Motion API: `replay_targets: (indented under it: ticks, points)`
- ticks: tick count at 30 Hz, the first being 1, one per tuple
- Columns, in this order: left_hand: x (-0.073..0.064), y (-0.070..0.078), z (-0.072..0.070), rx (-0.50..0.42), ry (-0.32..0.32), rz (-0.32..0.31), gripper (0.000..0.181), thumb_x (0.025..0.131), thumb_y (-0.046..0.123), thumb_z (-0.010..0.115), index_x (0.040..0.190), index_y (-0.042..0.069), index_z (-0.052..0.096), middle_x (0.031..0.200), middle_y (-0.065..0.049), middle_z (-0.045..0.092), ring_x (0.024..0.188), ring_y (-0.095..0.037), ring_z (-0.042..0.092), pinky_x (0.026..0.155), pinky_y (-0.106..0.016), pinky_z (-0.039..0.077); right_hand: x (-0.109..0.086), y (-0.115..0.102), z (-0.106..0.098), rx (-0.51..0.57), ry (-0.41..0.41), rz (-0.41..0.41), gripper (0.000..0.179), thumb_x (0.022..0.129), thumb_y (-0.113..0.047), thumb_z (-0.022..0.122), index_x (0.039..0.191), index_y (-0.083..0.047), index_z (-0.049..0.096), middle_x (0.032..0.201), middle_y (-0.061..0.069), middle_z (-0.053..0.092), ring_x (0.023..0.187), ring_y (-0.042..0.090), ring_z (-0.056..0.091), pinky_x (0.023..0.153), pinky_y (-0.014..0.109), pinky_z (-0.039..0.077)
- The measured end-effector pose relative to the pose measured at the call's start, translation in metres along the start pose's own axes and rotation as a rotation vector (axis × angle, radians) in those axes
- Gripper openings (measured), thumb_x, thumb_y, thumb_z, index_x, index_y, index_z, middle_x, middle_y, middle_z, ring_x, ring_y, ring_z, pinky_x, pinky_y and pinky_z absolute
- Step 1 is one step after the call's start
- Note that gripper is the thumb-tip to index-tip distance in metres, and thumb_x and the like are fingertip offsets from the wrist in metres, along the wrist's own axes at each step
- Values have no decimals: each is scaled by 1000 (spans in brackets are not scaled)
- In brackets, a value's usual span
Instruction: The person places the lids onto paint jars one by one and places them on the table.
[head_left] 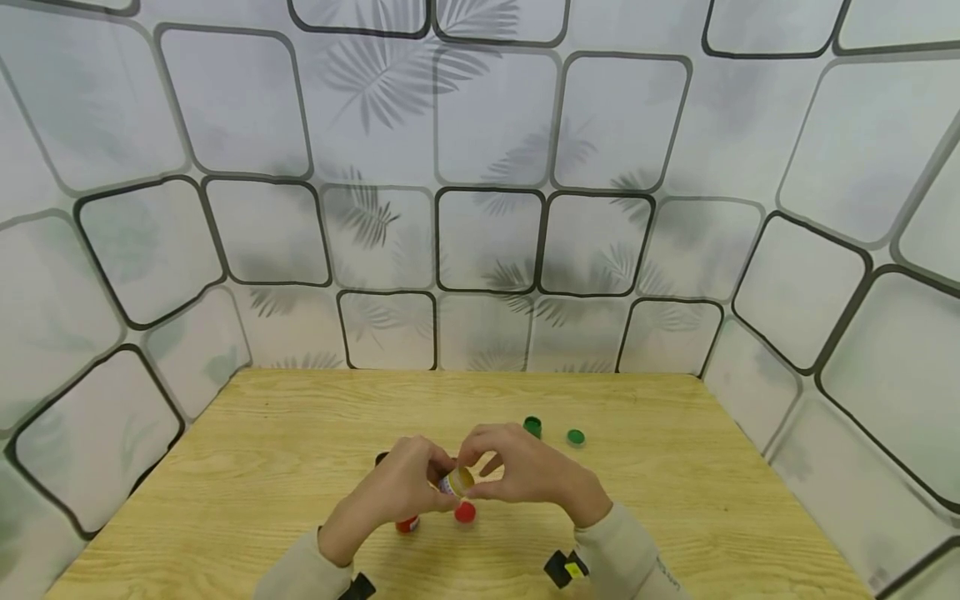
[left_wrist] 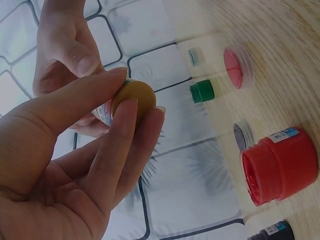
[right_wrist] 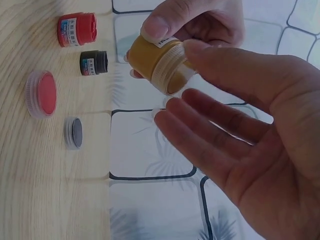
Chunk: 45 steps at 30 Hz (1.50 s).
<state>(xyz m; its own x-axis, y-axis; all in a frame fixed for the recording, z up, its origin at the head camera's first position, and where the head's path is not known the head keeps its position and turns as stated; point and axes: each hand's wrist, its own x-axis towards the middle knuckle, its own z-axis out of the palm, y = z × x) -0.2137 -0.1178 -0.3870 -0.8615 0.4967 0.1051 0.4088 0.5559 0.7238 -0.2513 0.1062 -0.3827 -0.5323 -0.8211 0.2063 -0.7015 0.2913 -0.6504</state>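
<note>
Here, your left hand (head_left: 405, 479) grips the yellow jar (right_wrist: 142, 56) tilted, presumably so its clear lid (right_wrist: 169, 68) faces your right hand (head_left: 528, 467), fingers (right_wrist: 197, 142) loosely spread.

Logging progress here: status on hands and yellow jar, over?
Left hand grips yellow jar. Right hand at its clear lid. Nothing visibly blocking; open red jar stands aside.

From the lower edge of the head view we see both forearms (head_left: 626, 554) angle inward, so that the hands face each other closely. Our left hand (head_left: 405, 483) grips firmly between thumb and fingers. On our right hand (head_left: 528, 467), the thumb lies apart from gently bent fingers; whether they pinch or merely hover, we cannot quite tell.
</note>
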Motion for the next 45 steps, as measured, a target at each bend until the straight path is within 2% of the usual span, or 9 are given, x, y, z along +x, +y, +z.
replay_targets:
  ticks: [5, 9, 16, 29, 37, 42, 45]
  points:
    - [0, -1, 0, -5, 0, 22, 22, 79, 9, 88, 98, 2, 80, 89, -5, 79, 74, -8, 69, 65, -21, 57, 1, 1, 1, 12, -13, -43, 19, 89, -5, 80, 104, -13, 72, 111, 3, 68, 104, 10, 68, 84, 24, 61]
    - [0, 0, 1, -12, 0, 8, 25, 79, 9, 88, 101, 1, 80, 87, -5, 79, 73, -9, 69, 64, -21, 57, 1, 2, 1, 26, -19, -46, 18, 91, -3, 77, 105, -12, 72, 108, 5, 69, 101, 9, 69, 81, 20, 60]
    - [-1, 1, 2, -6, -6, 5, 24, 79, 10, 88, 101, 2, 80, 85, -2, 78, 71, -8, 68, 63, -21, 56, 0, 2, 2, 11, -8, -27, 18, 94, -8, 74, 112, -8, 73, 107, 8, 72, 94, 5, 71, 78, 17, 60]
    - [0, 0, 2, 15, -2, 15, 30, 79, 9, 88, 105, -3, 79, 90, -4, 78, 72, -6, 66, 65, -20, 56, 2, 1, 3, -66, 2, -5, 20, 98, -19, 72, 111, -4, 75, 102, 7, 76, 87, 2, 71, 76, 16, 58]
    - [0, 0, 2, 15, -3, 15, 30, 79, 9, 88, 105, -4, 78, 94, -6, 78, 73, -6, 66, 66, -20, 56, 3, 3, 5, -58, 10, 27, 20, 99, -21, 71, 109, -5, 77, 98, 5, 78, 81, -3, 67, 74, 20, 60]
    - [-1, 2, 2, 15, -3, 12, 25, 79, 9, 88, 100, 0, 79, 85, 0, 76, 70, -6, 66, 64, -21, 56, 2, 2, 3, -34, 20, 38, 22, 99, -23, 71, 113, -6, 75, 104, 6, 77, 86, 2, 70, 76, 22, 60]
    - [-1, 3, 1, 5, -4, 3, 24, 79, 9, 88, 100, 1, 79, 84, 0, 76, 71, -8, 67, 63, -21, 56, 1, 1, 2, -27, 22, 16, 22, 98, -20, 72, 115, -6, 74, 109, 7, 76, 90, 8, 72, 78, 22, 61]
